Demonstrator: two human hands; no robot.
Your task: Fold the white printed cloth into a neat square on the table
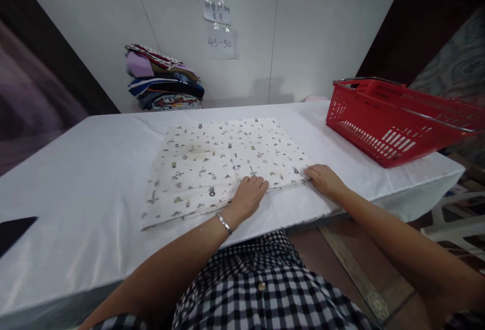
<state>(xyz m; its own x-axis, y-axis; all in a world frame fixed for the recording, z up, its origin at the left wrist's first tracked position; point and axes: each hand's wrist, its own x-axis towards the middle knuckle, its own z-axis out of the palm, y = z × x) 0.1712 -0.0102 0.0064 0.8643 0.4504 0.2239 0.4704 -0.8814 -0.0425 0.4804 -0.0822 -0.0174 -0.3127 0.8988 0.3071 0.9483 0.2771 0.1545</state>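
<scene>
Both hands (248, 196) (326, 179) press flat on folded cloth (223, 163).

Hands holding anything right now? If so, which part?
Nothing is lifted. The left hand and right hand both rest flat on the near edge of the folded printed cloth on the table; a pinch cannot be told.

Folded cloth (223, 160): I see off-white, scattered with small grey, black and olive motifs — a yellowish stain near its left middle.
Table cover (76, 168): plain white from where I look.
Basket (397, 118): I read it as bright red, with grey metal handles.
Stack of clothes (162, 80): I make out lilac, navy, tan and a red-and-white print.
Shirt (265, 289): black-and-white check — a pale button on it.
Bracelet (223, 223): silver on my left wrist.
</scene>
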